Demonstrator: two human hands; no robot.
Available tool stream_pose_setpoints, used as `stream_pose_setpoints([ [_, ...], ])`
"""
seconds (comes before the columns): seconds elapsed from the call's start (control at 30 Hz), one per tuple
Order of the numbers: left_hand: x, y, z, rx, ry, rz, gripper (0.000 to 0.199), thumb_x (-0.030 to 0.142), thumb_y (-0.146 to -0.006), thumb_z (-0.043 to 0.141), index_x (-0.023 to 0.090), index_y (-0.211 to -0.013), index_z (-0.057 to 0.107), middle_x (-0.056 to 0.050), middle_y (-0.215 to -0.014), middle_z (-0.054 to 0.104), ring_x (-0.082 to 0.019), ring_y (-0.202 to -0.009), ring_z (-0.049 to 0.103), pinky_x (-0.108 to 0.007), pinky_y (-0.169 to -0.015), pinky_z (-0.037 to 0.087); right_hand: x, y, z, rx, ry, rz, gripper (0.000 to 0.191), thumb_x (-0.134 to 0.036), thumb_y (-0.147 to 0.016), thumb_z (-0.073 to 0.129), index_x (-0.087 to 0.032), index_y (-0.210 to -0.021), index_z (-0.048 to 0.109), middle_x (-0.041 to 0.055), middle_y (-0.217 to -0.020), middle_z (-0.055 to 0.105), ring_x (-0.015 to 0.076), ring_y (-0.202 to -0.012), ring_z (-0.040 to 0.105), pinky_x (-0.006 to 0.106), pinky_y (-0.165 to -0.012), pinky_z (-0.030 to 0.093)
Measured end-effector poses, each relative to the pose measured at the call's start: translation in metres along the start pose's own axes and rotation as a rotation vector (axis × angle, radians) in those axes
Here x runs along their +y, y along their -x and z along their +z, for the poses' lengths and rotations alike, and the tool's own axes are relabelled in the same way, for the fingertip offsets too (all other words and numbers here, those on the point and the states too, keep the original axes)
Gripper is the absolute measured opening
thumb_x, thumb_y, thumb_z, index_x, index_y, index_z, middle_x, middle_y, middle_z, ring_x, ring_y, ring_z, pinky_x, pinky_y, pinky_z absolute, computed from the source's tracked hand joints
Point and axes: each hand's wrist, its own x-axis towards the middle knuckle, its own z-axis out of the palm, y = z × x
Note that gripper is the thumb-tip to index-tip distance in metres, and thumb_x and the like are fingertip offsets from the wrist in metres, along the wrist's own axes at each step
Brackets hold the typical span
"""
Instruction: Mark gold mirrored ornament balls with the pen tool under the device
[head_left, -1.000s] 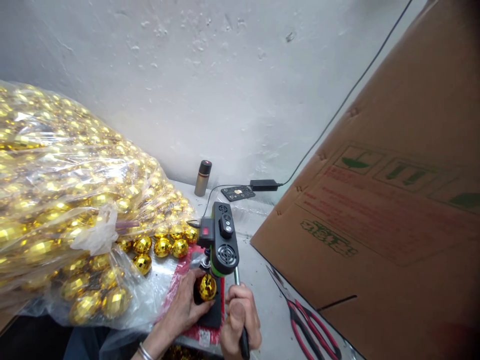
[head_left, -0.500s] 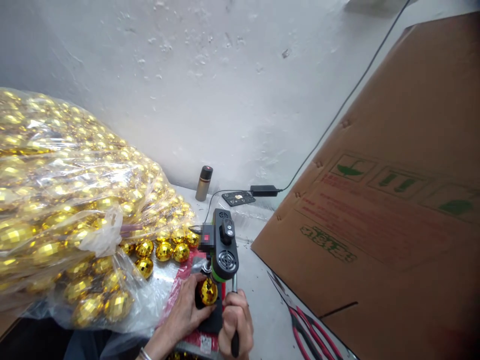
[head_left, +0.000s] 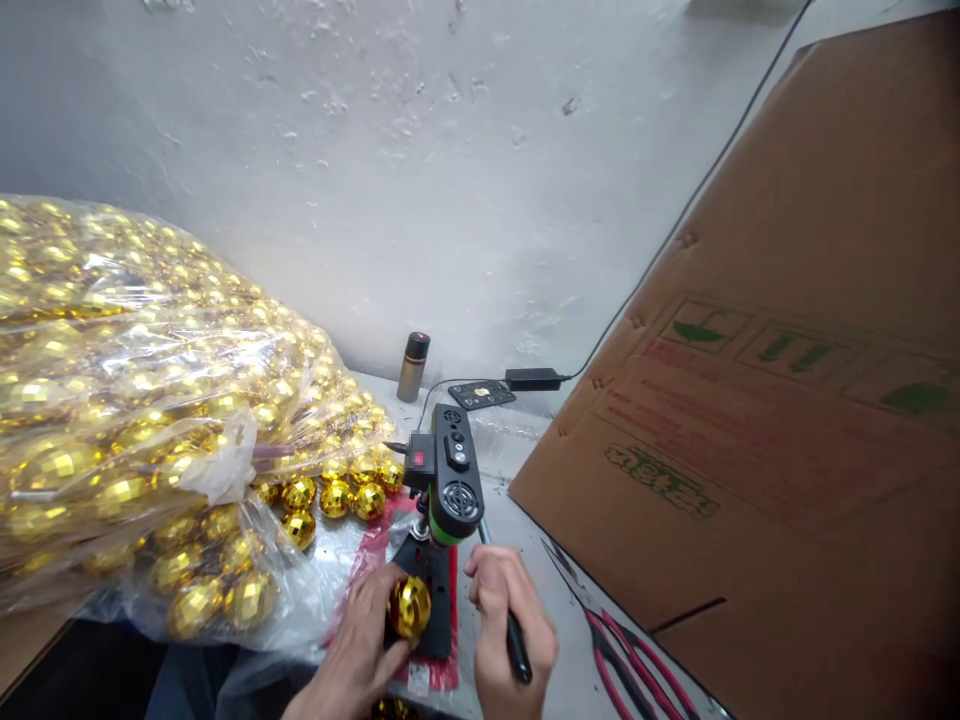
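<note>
Bag (head_left: 135,340) of gold balls bulges beyond your left hand, and loose balls (head_left: 298,528) sit near it; a nudge from your wrist or the slack plastic might set them rolling. Your left hand (head_left: 356,635) pinches one gold ball (head_left: 411,607) between fingers and thumb, over the black base (head_left: 439,630). Its surface is round and shiny, so a light pinch could let it twist away, and your fingertips sit close to the machine head (head_left: 459,480) if that dropped. Your right hand (head_left: 517,630) curls around the lever (head_left: 519,650), loosely as far as I can tell; a slip might jerk it. Scissors (head_left: 630,655) lie just right of that hand, where a wide elbow could catch them.
</note>
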Motion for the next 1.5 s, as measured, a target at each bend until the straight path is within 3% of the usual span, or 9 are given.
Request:
stream_pose_setpoints([
  [0.13,-0.001,0.002,-0.032,0.0,-0.143,0.058,0.091,0.061,-0.073,0.084,0.027,-0.15,0.048,-0.019,-0.155,0.052,-0.044,-0.14,0.051,-0.06,-0.111,0.049,0.009,0.011,0.004,-0.001,-0.008,-0.024,0.026,-0.006,-0.101,0.041,-0.022,-0.082,0.05,-0.0017,-0.073,0.052,0.0102,-0.059,0.052,0.022,-0.054,0.042],
  [0.23,-0.002,-0.041,-0.049,0.129,-0.284,0.046,0.045,0.042,-0.1,0.053,0.024,-0.142,0.055,-0.016,-0.145,0.06,-0.035,-0.136,0.056,-0.056,-0.113,0.048,0.015,0.018,0.005,0.01,-0.006,-0.052,0.028,-0.004,-0.099,0.041,-0.022,-0.079,0.049,-0.0013,-0.073,0.051,0.0112,-0.062,0.054,0.023,-0.057,0.044],
  [0.3,-0.006,-0.079,-0.052,0.208,-0.395,-0.024,0.038,0.03,-0.099,0.049,0.017,-0.134,0.059,-0.02,-0.139,0.063,-0.037,-0.131,0.058,-0.059,-0.111,0.047,0.015,0.019,0.005,0.01,-0.007,-0.054,0.027,-0.004,-0.099,0.041,-0.022,-0.079,0.05,-0.0014,-0.073,0.051,0.0114,-0.062,0.054,0.023,-0.057,0.044],
  [0.47,-0.02,-0.128,-0.042,0.088,-0.468,-0.054,0.027,0.019,-0.087,0.06,0.02,-0.113,0.065,-0.015,-0.118,0.071,-0.033,-0.11,0.065,-0.05,-0.101,0.052,0.01,0.013,0.005,0.01,-0.014,-0.051,0.028,-0.005,-0.099,0.041,-0.022,-0.078,0.049,-0.0015,-0.073,0.052,0.0104,-0.062,0.055,0.022,-0.057,0.045],
  [0.63,-0.012,-0.109,-0.049,0.085,-0.427,-0.108,0.034,0.026,-0.087,0.061,0.014,-0.119,0.063,-0.017,-0.107,0.073,-0.034,-0.105,0.067,-0.049,-0.094,0.054,0.003,0.006,0.004,0.009,-0.028,-0.047,0.027,-0.006,-0.1,0.041,-0.021,-0.079,0.05,-0.0017,-0.072,0.052,0.0102,-0.061,0.053,0.021,-0.056,0.044],
  [0.9,0.018,-0.05,-0.025,0.079,0.346,-0.327,0.061,0.055,-0.093,0.058,0.018,-0.141,0.051,-0.012,-0.128,0.073,-0.029,-0.119,0.07,-0.043,-0.102,0.056,-0.01,-0.009,0.002,0.026,-0.02,0.094,0.031,-0.015,-0.103,0.044,-0.022,-0.074,0.051,-0.0032,-0.067,0.048,0.011,-0.058,0.048,0.023,-0.054,0.039],
  [1.1,0.016,-0.037,0.001,0.084,0.172,-0.196,0.056,0.046,-0.091,0.064,0.02,-0.139,0.053,-0.017,-0.142,0.064,-0.035,-0.133,0.06,-0.058,-0.115,0.045,-0.013,-0.013,0.002,0.035,-0.016,0.086,0.032,-0.017,-0.104,0.043,-0.022,-0.074,0.05,-0.0037,-0.066,0.048,0.0107,-0.057,0.047,0.022,-0.052,0.039],
  [1.3,0.017,-0.04,0.006,0.056,0.133,-0.036,0.048,0.037,-0.088,0.067,0.021,-0.133,0.058,-0.017,-0.131,0.068,-0.035,-0.123,0.064,-0.056,-0.107,0.052,-0.014,-0.011,0.003,0.043,-0.032,0.083,0.03,-0.015,-0.104,0.043,-0.022,-0.076,0.052,-0.0036,-0.067,0.049,0.0101,-0.059,0.048,0.021,-0.054,0.04],
  [1.5,0.019,-0.042,0.007,0.042,0.132,-0.041,0.047,0.038,-0.085,0.071,0.022,-0.128,0.061,-0.016,-0.126,0.069,-0.036,-0.118,0.065,-0.056,-0.103,0.054,-0.008,-0.001,0.001,0.011,-0.022,0.042,0.026,-0.01,-0.102,0.042,-0.022,-0.08,0.053,-0.0018,-0.072,0.053,0.0103,-0.062,0.054,0.02,-0.056,0.045],
])
